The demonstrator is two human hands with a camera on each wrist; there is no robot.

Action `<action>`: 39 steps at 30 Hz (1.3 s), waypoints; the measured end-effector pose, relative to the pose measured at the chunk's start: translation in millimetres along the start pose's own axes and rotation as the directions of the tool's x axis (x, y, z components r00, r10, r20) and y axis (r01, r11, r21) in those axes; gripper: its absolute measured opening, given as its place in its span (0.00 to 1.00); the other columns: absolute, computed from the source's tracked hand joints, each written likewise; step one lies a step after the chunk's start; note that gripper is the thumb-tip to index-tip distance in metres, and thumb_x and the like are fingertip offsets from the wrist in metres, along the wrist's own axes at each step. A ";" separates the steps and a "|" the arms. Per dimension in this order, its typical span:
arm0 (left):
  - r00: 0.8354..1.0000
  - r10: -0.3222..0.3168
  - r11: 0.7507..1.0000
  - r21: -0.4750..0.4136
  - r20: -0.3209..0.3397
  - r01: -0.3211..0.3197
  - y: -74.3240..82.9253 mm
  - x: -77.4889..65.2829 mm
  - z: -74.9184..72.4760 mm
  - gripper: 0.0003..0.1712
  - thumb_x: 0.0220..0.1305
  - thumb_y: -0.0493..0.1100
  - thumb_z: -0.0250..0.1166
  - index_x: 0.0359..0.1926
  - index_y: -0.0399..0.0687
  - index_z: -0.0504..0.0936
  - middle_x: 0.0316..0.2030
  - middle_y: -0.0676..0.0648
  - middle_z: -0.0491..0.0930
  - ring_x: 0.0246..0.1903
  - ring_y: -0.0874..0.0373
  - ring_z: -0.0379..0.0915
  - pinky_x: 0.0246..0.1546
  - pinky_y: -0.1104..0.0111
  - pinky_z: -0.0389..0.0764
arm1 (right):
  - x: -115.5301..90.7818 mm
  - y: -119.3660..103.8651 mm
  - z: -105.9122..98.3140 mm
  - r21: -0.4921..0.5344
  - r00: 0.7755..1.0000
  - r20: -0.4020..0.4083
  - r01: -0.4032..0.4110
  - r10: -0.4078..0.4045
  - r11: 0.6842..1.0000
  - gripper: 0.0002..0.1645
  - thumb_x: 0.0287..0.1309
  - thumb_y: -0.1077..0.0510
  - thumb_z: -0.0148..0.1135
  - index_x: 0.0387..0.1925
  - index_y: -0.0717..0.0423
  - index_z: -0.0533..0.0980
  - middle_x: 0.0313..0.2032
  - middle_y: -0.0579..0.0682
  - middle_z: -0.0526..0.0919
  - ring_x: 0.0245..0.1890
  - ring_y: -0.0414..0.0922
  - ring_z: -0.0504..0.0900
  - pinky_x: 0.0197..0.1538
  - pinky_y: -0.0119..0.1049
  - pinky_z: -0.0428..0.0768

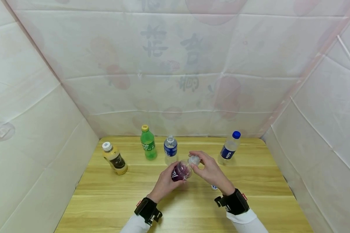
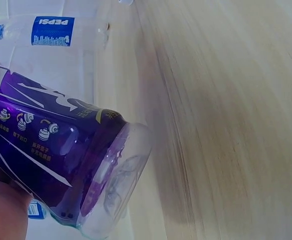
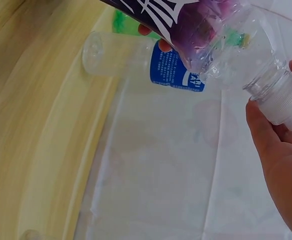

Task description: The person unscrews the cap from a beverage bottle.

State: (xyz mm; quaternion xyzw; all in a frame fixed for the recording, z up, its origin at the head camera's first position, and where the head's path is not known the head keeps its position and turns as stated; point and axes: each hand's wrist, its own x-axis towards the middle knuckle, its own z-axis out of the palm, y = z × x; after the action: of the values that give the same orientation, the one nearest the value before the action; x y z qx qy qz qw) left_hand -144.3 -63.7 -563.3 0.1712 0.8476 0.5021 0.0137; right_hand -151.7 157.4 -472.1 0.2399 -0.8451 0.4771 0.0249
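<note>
My left hand [image 1: 165, 182] grips a clear bottle with a purple label [image 1: 180, 172] round its body, tilted with its neck up to the right. Between the fingers and thumb of my right hand [image 1: 212, 171] is the white ribbed cap [image 3: 285, 102], at the neck of that bottle. Seen from the left wrist, the purple bottle [image 2: 50, 135] has its clear base pointing away from the hand, raised over the wooden table. Just behind the left hand stands a clear bottle with a blue label [image 1: 170, 150], its mouth uncapped.
On the wooden table [image 1: 186, 208] a small blue-and-white cap [image 1: 214, 187] lies near my right wrist. A yellow drink bottle [image 1: 115, 159] and a green bottle [image 1: 148, 144] stand left; a Pepsi bottle [image 1: 228, 149] with blue cap stands right. Pale cloth walls [image 1: 169, 100] enclose the table.
</note>
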 end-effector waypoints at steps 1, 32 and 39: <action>1.000 -0.001 1.000 -0.001 0.002 0.001 -0.3 0.1 0.1 0.45 0.57 0.44 0.80 0.73 0.44 0.68 0.65 0.38 0.76 0.63 0.43 0.74 0.64 0.45 0.75 | 0.1 0.3 0.3 0.006 1.000 -0.001 -0.001 0.001 1.000 0.29 0.65 0.66 0.68 0.66 0.63 0.72 0.59 0.57 0.81 0.59 0.56 0.80 0.63 0.54 0.79; 0.999 -0.021 1.000 0.015 -0.033 0.022 1.1 1.2 0.1 0.46 0.54 0.43 0.81 0.71 0.43 0.69 0.64 0.37 0.76 0.63 0.41 0.74 0.64 0.44 0.74 | 1.4 1.2 15.0 -0.165 0.959 -0.242 -0.188 0.145 0.968 0.26 0.60 0.50 0.76 0.54 0.61 0.80 0.44 0.53 0.85 0.42 0.47 0.83 0.41 0.42 0.85; 0.999 -0.020 1.000 0.002 -0.040 0.020 0.2 0.9 0.2 0.46 0.54 0.41 0.81 0.71 0.42 0.69 0.64 0.37 0.76 0.62 0.41 0.74 0.64 0.44 0.74 | 0.3 2.7 13.1 -0.124 0.977 -0.186 -0.130 0.105 0.984 0.26 0.62 0.55 0.74 0.58 0.61 0.79 0.51 0.55 0.84 0.48 0.50 0.84 0.50 0.50 0.86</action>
State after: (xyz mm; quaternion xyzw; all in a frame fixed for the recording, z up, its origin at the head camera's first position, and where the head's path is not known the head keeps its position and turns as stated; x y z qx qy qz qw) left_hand -145.1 -63.2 -563.1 0.1528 0.8499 0.5043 0.0018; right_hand -150.6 147.8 -481.4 0.1436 -0.8826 0.4388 0.0885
